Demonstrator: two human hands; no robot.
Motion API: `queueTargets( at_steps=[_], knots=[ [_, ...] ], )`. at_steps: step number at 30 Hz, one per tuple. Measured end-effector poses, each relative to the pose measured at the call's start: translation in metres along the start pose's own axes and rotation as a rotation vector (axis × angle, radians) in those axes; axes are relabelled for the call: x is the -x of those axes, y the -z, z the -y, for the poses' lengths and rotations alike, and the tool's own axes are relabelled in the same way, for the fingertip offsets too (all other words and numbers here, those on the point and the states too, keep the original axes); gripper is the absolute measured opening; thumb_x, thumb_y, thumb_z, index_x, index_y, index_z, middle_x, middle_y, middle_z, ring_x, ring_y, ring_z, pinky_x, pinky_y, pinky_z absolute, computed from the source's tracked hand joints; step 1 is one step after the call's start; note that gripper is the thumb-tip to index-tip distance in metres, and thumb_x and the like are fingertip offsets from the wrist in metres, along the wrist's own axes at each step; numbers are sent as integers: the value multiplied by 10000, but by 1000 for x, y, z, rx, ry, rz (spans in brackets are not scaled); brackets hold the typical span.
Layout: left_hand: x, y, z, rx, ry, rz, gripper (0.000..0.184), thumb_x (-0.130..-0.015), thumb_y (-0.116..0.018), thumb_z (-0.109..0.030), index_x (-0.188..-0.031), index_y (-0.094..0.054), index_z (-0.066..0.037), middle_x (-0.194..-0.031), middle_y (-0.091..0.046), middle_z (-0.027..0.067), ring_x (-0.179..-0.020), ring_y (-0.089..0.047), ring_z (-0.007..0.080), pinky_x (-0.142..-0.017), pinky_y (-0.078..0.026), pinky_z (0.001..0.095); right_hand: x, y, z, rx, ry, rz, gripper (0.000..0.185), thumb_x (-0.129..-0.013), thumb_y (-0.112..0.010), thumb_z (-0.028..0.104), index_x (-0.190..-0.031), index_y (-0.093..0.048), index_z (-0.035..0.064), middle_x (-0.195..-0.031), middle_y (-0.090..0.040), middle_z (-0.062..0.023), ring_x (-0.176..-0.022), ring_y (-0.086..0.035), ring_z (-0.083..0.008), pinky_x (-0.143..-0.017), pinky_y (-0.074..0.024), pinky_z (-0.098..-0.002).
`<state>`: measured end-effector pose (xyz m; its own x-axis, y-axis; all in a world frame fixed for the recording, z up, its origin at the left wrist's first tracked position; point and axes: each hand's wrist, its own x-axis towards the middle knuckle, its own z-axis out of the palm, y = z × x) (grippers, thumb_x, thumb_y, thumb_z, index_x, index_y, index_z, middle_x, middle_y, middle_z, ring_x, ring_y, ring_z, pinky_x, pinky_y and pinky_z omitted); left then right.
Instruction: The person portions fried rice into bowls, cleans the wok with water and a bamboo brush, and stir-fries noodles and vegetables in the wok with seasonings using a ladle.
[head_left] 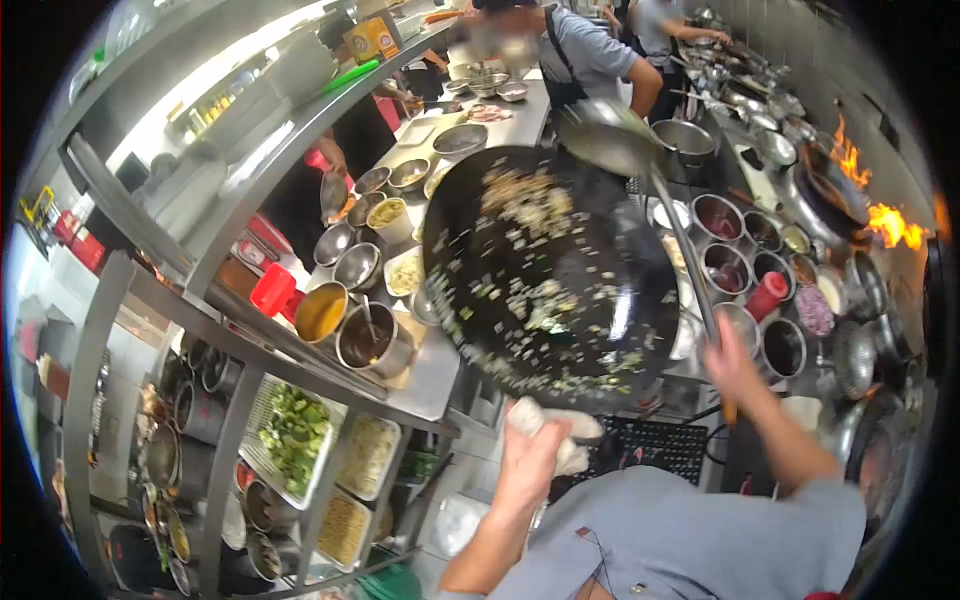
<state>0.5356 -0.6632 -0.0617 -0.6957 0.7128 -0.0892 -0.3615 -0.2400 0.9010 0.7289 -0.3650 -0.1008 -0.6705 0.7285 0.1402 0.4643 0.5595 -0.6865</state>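
Note:
A large black wok point(590, 270) is tilted up in the middle of the view, with chopped white and green food point(545, 305) scattered over its inside. My left hand point(535, 455) is closed round a pale cloth point(565, 430) at the wok's near edge. The wok's handle cannot be seen under the cloth. My right hand point(735, 360) grips the long metal handle of a ladle point(690, 250). The ladle's blurred bowl is raised beyond the far right rim of the wok.
Flames point(897, 226) rise beside another wok point(830, 190) at the right. Metal pots point(718, 218) stand right of my wok. A counter point(435, 365) with bowls and a metal shelf point(225, 345) are at the left. A co-worker point(590, 50) stands ahead.

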Motion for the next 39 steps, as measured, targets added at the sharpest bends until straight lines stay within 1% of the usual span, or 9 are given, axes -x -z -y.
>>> queueTargets(
  at_steps=[5,8,11,16,20,29,33,37,39],
  knots=[
    [-8,-114,0,4,246,513,253,-834,-492,-13,-1052,-610,38,-807,-702,104,-690,-669,149,-591,-537,287,288,6,-158,-101,-175,-211,476,-908,-546,46,-1363,-409,25,-935,-600,-144,-578,-539,-260,-583,-485,-372],
    [-39,-224,67,15,154,832,224,-843,-513,-22,-1038,-613,28,-762,-703,123,-633,-659,169,-537,-526,300,345,29,-169,-478,-479,-585,424,-944,-535,40,-1344,-395,52,-802,-540,-28,-518,-485,-126,-471,-442,-270],
    [-29,-352,129,95,520,964,264,-893,-503,-25,-1149,-549,16,-846,-695,162,-640,-681,244,-535,-557,370,384,64,-126,-655,-673,-897,364,-960,-527,47,-1300,-401,78,-727,-494,9,-469,-435,-57,-386,-377,-204],
    [28,-547,287,172,1078,925,132,-936,-549,-114,-821,-570,-53,-657,-555,82,-500,-554,213,-426,-485,372,474,117,-160,-666,-714,-1147,290,-966,-486,51,-1246,-420,87,-673,-437,12,-384,-364,-54,-316,-321,-197],
    [92,-632,427,338,1286,1135,46,-898,-534,-103,-860,-554,-86,-689,-533,63,-531,-542,223,-406,-419,409,493,158,-173,-619,-854,-1221,288,-946,-480,62,-1230,-430,69,-580,-371,7,-350,-332,-85,-289,-310,-228],
    [130,-678,476,11,1220,1108,178,-924,-600,-219,-905,-586,-42,-623,-547,56,-481,-531,207,-401,-425,417,438,262,-210,-1313,-666,-1381,262,-1043,-421,191,-1254,-500,57,-599,-395,51,-341,-362,-48,-263,-323,-230],
    [102,-642,475,33,1037,1191,276,-941,-662,-268,-977,-549,-19,-615,-546,63,-430,-488,187,-342,-381,418,447,302,-286,-1726,-325,-835,388,-1076,-432,284,-1329,-479,-6,-803,-565,2,-581,-554,-64,-439,-488,-186],
    [10,-583,400,243,1100,1387,431,-939,-696,-213,-1203,-465,37,-724,-611,93,-547,-580,196,-426,-479,359,381,271,-204,-1317,-793,-1391,701,-1014,-453,568,-1399,-469,-18,-1142,-687,-206,-773,-733,-214,-591,-633,-319],
    [-23,-567,373,158,1136,1219,411,-941,-704,-208,-1197,-496,38,-789,-645,102,-610,-620,194,-475,-523,347,414,205,-191,-1480,-689,-1147,712,-999,-428,617,-1314,-542,-12,-1093,-698,-193,-753,-725,-229,-575,-624,-350]
  ],
)
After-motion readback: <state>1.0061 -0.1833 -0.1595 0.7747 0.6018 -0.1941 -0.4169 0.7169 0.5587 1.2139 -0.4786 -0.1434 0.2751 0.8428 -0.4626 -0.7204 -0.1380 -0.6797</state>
